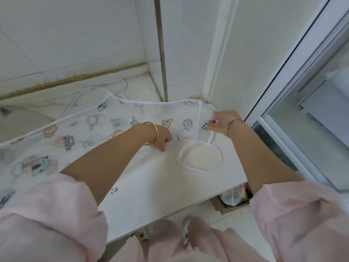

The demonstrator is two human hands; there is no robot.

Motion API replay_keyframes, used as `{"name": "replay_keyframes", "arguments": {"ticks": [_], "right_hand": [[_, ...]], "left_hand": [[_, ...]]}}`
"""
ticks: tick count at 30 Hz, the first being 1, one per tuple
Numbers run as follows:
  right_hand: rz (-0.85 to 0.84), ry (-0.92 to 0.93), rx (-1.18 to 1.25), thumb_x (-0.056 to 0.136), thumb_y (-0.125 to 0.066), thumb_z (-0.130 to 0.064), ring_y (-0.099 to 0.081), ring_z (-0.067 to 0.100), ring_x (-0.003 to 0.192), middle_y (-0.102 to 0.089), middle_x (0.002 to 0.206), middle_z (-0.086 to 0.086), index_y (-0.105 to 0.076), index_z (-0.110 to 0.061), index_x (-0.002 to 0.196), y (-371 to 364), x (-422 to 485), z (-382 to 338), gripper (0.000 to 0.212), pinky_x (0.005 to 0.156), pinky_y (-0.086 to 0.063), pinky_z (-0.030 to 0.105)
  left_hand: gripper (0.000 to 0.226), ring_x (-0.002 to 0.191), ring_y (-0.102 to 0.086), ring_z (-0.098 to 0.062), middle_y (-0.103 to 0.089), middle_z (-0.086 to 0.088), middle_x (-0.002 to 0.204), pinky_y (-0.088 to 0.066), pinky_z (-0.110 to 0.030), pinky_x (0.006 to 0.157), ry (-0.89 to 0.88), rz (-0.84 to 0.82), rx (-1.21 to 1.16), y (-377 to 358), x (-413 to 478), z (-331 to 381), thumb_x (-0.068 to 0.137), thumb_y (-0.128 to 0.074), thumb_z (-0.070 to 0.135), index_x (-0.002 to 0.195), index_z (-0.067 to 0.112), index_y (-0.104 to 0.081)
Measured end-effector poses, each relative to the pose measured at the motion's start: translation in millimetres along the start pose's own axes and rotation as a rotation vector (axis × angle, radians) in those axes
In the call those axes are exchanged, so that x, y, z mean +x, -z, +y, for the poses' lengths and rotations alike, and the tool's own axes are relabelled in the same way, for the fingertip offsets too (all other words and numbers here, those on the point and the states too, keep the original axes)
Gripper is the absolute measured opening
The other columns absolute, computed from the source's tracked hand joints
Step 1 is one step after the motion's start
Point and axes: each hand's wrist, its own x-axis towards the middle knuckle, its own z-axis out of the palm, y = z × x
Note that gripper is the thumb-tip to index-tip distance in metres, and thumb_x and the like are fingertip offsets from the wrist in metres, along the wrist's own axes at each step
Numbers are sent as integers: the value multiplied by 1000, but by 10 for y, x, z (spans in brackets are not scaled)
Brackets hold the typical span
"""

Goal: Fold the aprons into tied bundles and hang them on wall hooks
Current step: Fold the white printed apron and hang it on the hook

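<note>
In the head view, a translucent white apron (90, 129) printed with cartoon houses, cars, leaves and music notes is spread flat over a white countertop (151, 186), reaching from the left edge of the picture to the far right corner of the surface. Its near edge is pinched by the curled fingers of the left hand (162, 140), on whose wrist a gold bangle (154, 133) is worn. The apron's right corner, where a white tie strap (200, 157) is attached, is pinched between thumb and fingers of the right hand (221, 122); a thin chain bracelet (231, 123) is seen on that wrist. From that corner the strap is laid toward the near side, and a wide loop is formed on the bare countertop, between the two forearms. A second white strap (105, 87) is looped on the far side of the apron, near the stained joint below the tiled wall (75, 35). A metal pipe (161, 50) stands upright in the far corner. Below the countertop's right end, a cardboard box (234, 202) holding packets is visible on the floor. Both forearms emerge from pushed-up pale pink sleeves (47, 214).
</note>
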Motion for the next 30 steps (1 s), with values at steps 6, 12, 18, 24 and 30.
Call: {"name": "replay_keyframes", "arguments": {"ticks": [6, 12, 18, 24, 30], "right_hand": [[108, 164, 46, 85, -55, -3, -50, 20, 59, -45, 65, 6, -45, -7, 61, -1, 79, -165, 27, 69, -56, 34], [30, 385, -30, 78, -55, 7, -42, 19, 60, -44, 65, 4, -42, -15, 62, -72, 86, -230, 30, 52, -37, 25], [171, 182, -1028, 95, -48, -15, -56, 35, 104, -51, 124, 22, -48, 3, 120, 156, 200, 225, 32, 78, -45, 34], [371, 476, -892, 87, -53, -44, -55, 29, 83, -49, 108, 12, -51, -5, 105, 226, 30, 342, 43, 67, -45, 34], [338, 314, -1156, 85, -60, -31, -51, 30, 102, -49, 116, 12, -47, -9, 115, 392, 22, 660, 40, 68, -43, 34]], "left_hand": [[22, 68, -54, -22, -61, -4, 73, -41, -28, 66, 58, -85, -39, 211, -154, -158, 81, -58, 18, 65, 17, -43], [18, 69, -57, -17, -63, 5, 68, -44, -26, 66, -2, -254, 115, 142, -145, 235, 84, -60, 28, 74, 17, -50], [23, 66, -61, -13, -63, 0, 74, -50, -22, 62, -63, -188, -436, -32, 15, 370, 92, -56, 29, 79, 11, -55], [15, 82, -46, -21, -51, -6, 92, -36, -28, 70, 75, 409, -461, 61, 269, 343, 95, -49, 25, 90, 12, -45], [30, 61, -46, -15, -51, -2, 88, -33, -27, 54, 51, 183, -400, 86, 379, 653, 92, -52, 41, 99, 12, -48]]}}
